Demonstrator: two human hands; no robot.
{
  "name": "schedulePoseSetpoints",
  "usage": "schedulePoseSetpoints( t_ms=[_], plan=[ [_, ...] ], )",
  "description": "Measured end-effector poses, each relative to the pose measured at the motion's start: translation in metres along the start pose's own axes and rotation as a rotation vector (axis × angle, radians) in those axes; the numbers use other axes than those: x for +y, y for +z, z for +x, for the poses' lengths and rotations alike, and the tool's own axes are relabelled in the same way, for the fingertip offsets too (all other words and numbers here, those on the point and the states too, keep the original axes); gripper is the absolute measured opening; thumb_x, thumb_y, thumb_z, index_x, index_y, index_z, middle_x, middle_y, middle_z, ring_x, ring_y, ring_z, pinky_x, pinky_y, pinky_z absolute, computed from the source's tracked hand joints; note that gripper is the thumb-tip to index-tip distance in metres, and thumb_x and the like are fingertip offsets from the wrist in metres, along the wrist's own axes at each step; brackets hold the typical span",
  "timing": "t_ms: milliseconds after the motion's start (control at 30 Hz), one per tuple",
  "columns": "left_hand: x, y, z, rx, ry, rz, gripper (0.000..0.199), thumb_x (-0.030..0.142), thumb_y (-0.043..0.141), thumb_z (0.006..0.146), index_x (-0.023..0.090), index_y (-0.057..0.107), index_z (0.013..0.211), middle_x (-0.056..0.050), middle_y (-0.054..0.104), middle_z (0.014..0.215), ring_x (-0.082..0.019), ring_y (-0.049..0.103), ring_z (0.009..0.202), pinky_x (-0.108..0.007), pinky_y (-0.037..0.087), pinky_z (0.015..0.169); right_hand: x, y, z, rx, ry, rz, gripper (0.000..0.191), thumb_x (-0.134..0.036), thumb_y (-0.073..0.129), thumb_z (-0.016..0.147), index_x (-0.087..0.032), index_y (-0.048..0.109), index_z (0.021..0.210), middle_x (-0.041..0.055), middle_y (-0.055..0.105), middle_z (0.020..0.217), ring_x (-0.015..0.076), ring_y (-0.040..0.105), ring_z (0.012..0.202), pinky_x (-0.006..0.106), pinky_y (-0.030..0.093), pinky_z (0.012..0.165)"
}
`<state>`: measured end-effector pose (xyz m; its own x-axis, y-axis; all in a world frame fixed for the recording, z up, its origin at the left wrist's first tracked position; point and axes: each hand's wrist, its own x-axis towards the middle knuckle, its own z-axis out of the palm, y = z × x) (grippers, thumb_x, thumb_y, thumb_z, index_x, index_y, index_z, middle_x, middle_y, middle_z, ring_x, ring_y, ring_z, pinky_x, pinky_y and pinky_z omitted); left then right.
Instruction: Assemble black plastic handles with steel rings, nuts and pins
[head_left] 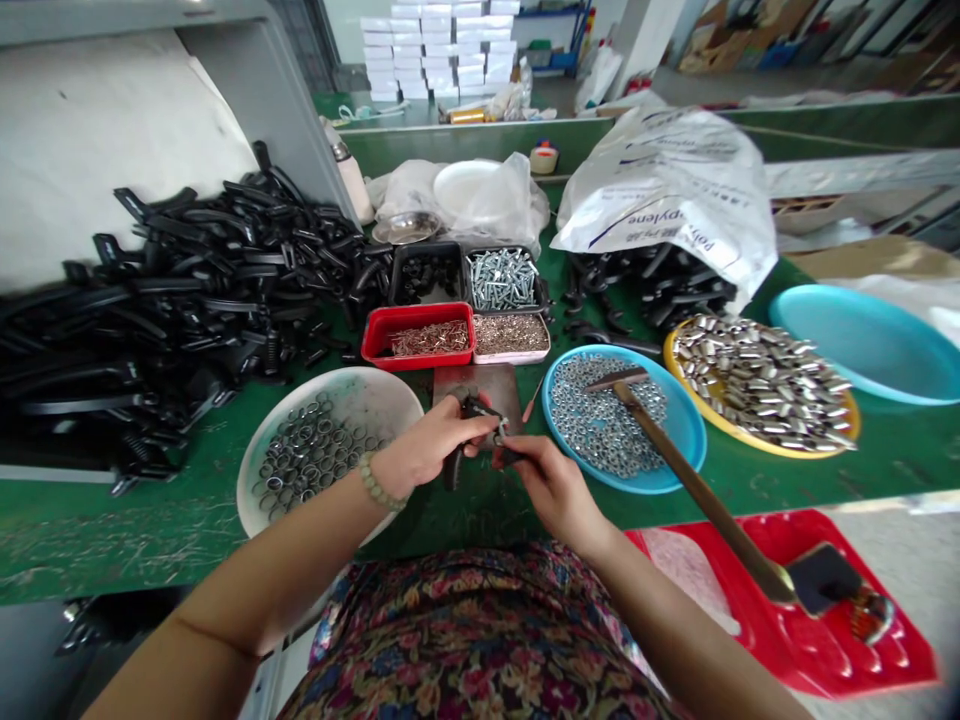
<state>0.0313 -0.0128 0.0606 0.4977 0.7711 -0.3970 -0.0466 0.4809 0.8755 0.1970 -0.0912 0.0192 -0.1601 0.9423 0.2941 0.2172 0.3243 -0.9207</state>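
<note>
Left hand grasps black handle, part jutting below the fingers. Right hand pinches small dark piece, just beside left fingertips; contact unclear, blurred. Step judged: hand-fitting; next move calls for steady grip, careful alignment.
</note>
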Motion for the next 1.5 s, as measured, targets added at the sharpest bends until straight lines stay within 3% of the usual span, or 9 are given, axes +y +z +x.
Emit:
schedulePoseSetpoints(
  t_ms=[133, 267, 400, 800, 967, 1100, 1167, 1300, 1500],
  plan=[
    [0.003, -0.011, -0.007, -0.126, -0.022, 0.329, 0.031, 0.028, 0.067, 0.074, 0.015, 0.051, 0.097, 0.007, 0.049, 0.061, -0.006, 0.041, 0.051, -0.018, 0.03, 0.047, -0.001, -0.019, 0.0, -0.283, -0.036, -0.097, 0.025, -0.019, 0.042, 0.092, -0.022, 0.055, 0.113, 0.0086, 0.062, 0.11, 0.0175, 0.06, 0.103, 0.035, 0.049, 0.09],
    [0.003, -0.01, -0.013, -0.283, 0.141, 0.445, 0.032, 0.03, 0.068, 0.074, 0.016, 0.053, 0.099, 0.003, 0.058, 0.072, -0.01, 0.052, 0.064, -0.021, 0.04, 0.058, -0.003, -0.019, 0.008, -0.231, 0.195, 0.452, 0.021, -0.029, 0.049, 0.092, -0.024, 0.042, 0.111, 0.0025, 0.065, 0.09, 0.0144, 0.067, 0.078, 0.034, 0.055, 0.074],
    [-0.005, -0.003, -0.016, -0.198, 0.242, 0.38, 0.034, 0.029, 0.072, 0.071, 0.017, 0.053, 0.096, -0.001, 0.064, 0.084, -0.014, 0.06, 0.077, -0.027, 0.046, 0.072, -0.003, -0.015, 0.013, -0.238, 0.341, 0.767, 0.034, -0.032, 0.061, 0.085, -0.024, 0.036, 0.107, 0.0005, 0.066, 0.084, 0.0138, 0.068, 0.07, 0.032, 0.055, 0.068],
    [-0.013, -0.008, -0.02, -0.107, 0.246, 0.204, 0.046, 0.031, 0.064, 0.078, 0.02, 0.046, 0.119, -0.002, 0.062, 0.091, -0.013, 0.059, 0.077, -0.027, 0.049, 0.071, -0.007, 0.014, 0.023, -0.106, 0.479, 0.817, 0.04, -0.035, 0.065, 0.081, -0.025, 0.034, 0.103, -0.0011, 0.068, 0.08, 0.0136, 0.068, 0.069, 0.029, 0.054, 0.067],
    [0.002, -0.036, -0.016, 0.023, 0.24, 0.712, 0.045, 0.042, 0.058, 0.081, 0.013, 0.05, 0.114, -0.006, 0.062, 0.088, -0.019, 0.058, 0.079, -0.033, 0.048, 0.071, -0.006, 0.003, 0.063, -0.277, 0.423, 0.41, 0.024, -0.036, 0.058, 0.084, -0.022, 0.042, 0.094, -0.0026, 0.063, 0.075, 0.0135, 0.065, 0.067, 0.03, 0.053, 0.066],
    [0.001, -0.049, 0.016, 0.035, 0.466, 1.267, 0.033, 0.033, 0.047, 0.088, 0.01, 0.054, 0.111, -0.014, 0.061, 0.106, -0.025, 0.056, 0.099, -0.038, 0.043, 0.089, 0.003, -0.001, 0.158, -0.289, 0.009, -0.499, 0.018, -0.027, 0.045, 0.091, -0.016, 0.058, 0.097, 0.0076, 0.063, 0.096, 0.017, 0.061, 0.091, 0.032, 0.046, 0.083],
    [-0.009, -0.045, 0.037, -0.049, 0.614, 1.505, 0.037, 0.029, 0.054, 0.084, 0.01, 0.053, 0.116, -0.016, 0.057, 0.119, -0.027, 0.051, 0.11, -0.041, 0.036, 0.099, 0.013, 0.013, 0.206, -0.462, -0.15, -1.019, 0.025, -0.023, 0.04, 0.093, -0.014, 0.061, 0.104, 0.0124, 0.061, 0.109, 0.0208, 0.055, 0.105, 0.034, 0.042, 0.09],
    [-0.028, -0.041, 0.059, -0.049, 0.718, 1.686, 0.048, 0.029, 0.06, 0.081, 0.011, 0.048, 0.124, -0.015, 0.054, 0.127, -0.026, 0.049, 0.115, -0.042, 0.029, 0.105, 0.036, 0.048, 0.258, -0.613, -0.17, -1.186, 0.021, -0.011, 0.049, 0.084, -0.011, 0.068, 0.093, 0.0162, 0.066, 0.1, 0.0258, 0.057, 0.103, 0.037, 0.042, 0.088],
    [-0.034, -0.052, 0.046, 0.041, 0.731, 1.539, 0.038, 0.027, 0.06, 0.078, 0.022, 0.055, 0.115, -0.005, 0.055, 0.127, -0.022, 0.046, 0.117, -0.048, 0.014, 0.111, 0.054, 0.043, 0.256, -0.577, -0.208, -1.191, 0.025, -0.013, 0.043, 0.087, -0.011, 0.065, 0.1, 0.0171, 0.066, 0.102, 0.0267, 0.057, 0.102, 0.039, 0.04, 0.089]
  ],
)
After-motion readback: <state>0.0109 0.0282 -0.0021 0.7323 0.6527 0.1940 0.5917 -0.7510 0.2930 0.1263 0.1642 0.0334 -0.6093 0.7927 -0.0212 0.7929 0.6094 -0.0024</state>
